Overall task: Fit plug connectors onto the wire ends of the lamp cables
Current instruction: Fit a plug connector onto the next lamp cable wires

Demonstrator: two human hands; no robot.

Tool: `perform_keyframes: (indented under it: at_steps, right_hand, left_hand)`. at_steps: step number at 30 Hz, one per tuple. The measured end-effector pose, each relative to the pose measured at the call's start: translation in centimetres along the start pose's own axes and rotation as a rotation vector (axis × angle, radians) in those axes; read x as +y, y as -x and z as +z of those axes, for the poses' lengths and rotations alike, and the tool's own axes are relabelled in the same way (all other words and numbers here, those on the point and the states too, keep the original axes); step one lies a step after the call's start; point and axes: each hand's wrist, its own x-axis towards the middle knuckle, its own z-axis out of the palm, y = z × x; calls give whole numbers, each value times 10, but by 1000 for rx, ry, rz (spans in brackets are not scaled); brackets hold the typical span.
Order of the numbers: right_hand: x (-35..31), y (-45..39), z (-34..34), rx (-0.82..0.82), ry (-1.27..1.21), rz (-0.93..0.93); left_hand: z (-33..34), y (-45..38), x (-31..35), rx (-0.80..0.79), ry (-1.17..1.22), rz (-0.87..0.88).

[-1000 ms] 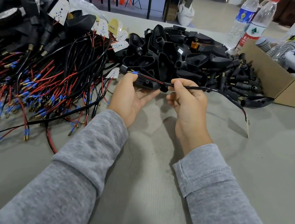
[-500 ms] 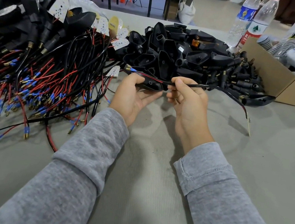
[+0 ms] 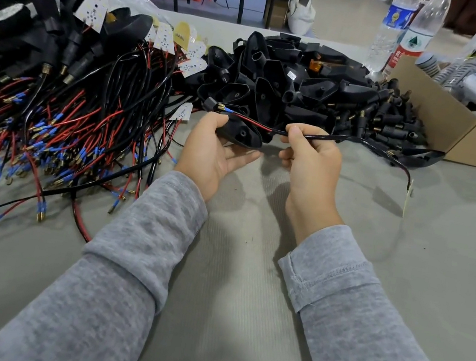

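both hands worked above the grey table (image 3: 406, 256), near the far pile of black housings (image 3: 295, 76). the left hand (image 3: 213, 148) cradled a black housing with its thumb over it, a plug connector (image 3: 213, 105) at its tip. the right hand (image 3: 309, 157) pinched the lamp cable (image 3: 325, 137), whose red wire (image 3: 252, 123) ran left to the connector.

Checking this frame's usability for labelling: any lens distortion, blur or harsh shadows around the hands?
Head view: wide-angle bending curves the far table edge and leans the bottles; the left hand, right hand and cable are sharp; shadows under the hands are soft; no glare.
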Motion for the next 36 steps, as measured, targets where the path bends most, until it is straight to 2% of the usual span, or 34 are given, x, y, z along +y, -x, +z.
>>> perform_keyframes:
  at_steps: [10, 18, 30, 36]
  right_hand:
    - [-2, 2, 1, -32, 44, -44]
    - [-2, 3, 1, -32, 21, -60]
    - [-1, 0, -1, 69, -12, -116]
    - [-3, 3, 0, 6, 11, -120]
  left_hand:
    - [2, -2, 2, 49, 88, 59]
    - [2, -4, -2, 76, 13, 37]
    - [2, -6, -4, 98, -210, -27]
    - [1, -7, -6, 135, -235, 33]
